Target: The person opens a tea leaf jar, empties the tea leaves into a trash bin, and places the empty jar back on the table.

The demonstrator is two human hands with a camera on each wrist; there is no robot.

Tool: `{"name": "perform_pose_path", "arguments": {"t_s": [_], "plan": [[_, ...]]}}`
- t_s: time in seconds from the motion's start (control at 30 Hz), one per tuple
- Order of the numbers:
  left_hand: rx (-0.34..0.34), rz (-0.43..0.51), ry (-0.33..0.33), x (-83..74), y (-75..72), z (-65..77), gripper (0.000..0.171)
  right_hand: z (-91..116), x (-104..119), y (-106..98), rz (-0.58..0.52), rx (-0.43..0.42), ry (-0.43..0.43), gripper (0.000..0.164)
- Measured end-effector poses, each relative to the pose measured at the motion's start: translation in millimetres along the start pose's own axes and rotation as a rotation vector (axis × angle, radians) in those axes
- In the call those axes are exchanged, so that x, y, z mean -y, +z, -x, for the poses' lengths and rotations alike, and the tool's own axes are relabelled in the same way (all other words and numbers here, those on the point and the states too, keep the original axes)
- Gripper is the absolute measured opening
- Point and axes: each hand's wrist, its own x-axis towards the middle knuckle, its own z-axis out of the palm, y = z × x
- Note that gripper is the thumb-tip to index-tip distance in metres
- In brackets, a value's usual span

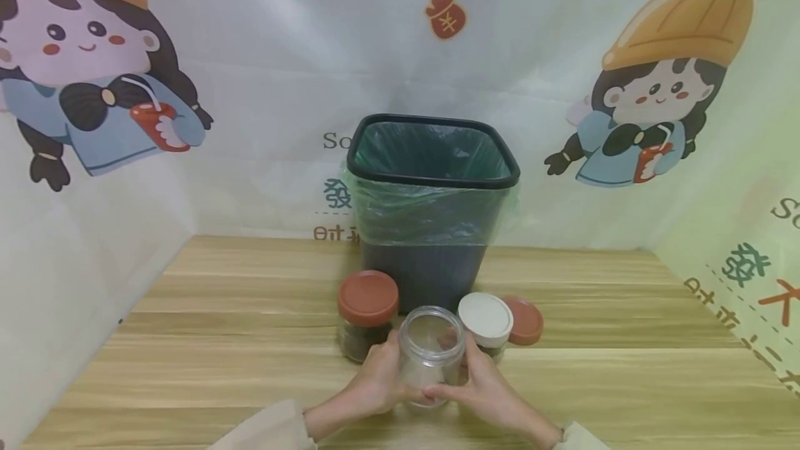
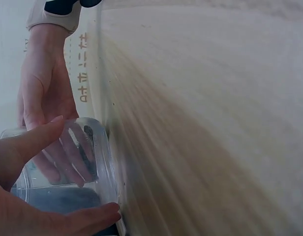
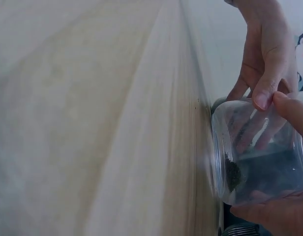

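Note:
A clear, lidless jar [image 1: 431, 356] stands upright on the wooden table between both hands. My left hand [image 1: 380, 382] grips its left side, with the thumb across the front. My right hand [image 1: 490, 391] grips the right side, and its thumb meets the left one at the front. In the left wrist view the fingers show through the clear wall of the jar [image 2: 68, 191]. Left of it stands a jar with a red-brown lid [image 1: 369, 297] and dark contents. To the right is a jar with a white lid [image 1: 485, 318], beside a loose-looking red-brown lid [image 1: 526, 320].
Behind the jars stands a dark bin [image 1: 425, 276] with a black rim, lined with a green plastic bag [image 1: 425, 214]. The wooden table [image 1: 219, 339] reaches back to a pale printed sheet [image 1: 281, 89] hung around it.

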Motion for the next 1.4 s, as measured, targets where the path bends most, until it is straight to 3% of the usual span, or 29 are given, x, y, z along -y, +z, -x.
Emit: {"name": "perform_pose_path", "arguments": {"t_s": [0.37,0.5,0.63,0.7,0.83,0.93,1.1,1.23,1.4], "plan": [[-0.052,-0.059,0.007,2.6,5.2,1.7,0.07,-3.3,2.0,1.4,0.116,-0.032,0.011,0.086],[-0.053,-0.064,-0.004,2.7,2.8,5.2,0.066,-2.6,7.3,3.6,0.23,-0.069,0.017,0.079],[-0.037,-0.007,-0.028,4.1,-2.6,8.2,0.056,-1.9,14.1,4.0,0.315,-0.094,0.046,0.061],[-0.028,0.019,-0.044,4.4,-4.3,9.1,0.048,-1.7,16.5,3.7,0.332,-0.108,0.069,0.055],[-0.025,0.01,-0.013,5.6,-4.2,9.1,0.032,-1.0,18.4,4.4,0.353,-0.151,0.083,0.055],[-0.033,-0.022,0.02,6.7,-2.1,7.4,0.029,-0.8,18.1,5.2,0.344,-0.158,0.062,0.051],[-0.066,-0.037,0.015,8.3,2.2,5.2,0.025,-1.5,16.6,6.7,0.293,-0.122,0.021,0.04],[-0.091,-0.006,0.02,8.0,5.3,3.2,0.023,-2.5,17.5,7.6,0.266,-0.092,0.016,0.047],[-0.048,0.042,-0.025,5.2,7.5,3.3,0.035,-4.0,18.9,8.6,0.182,-0.042,0.03,0.056]]}}
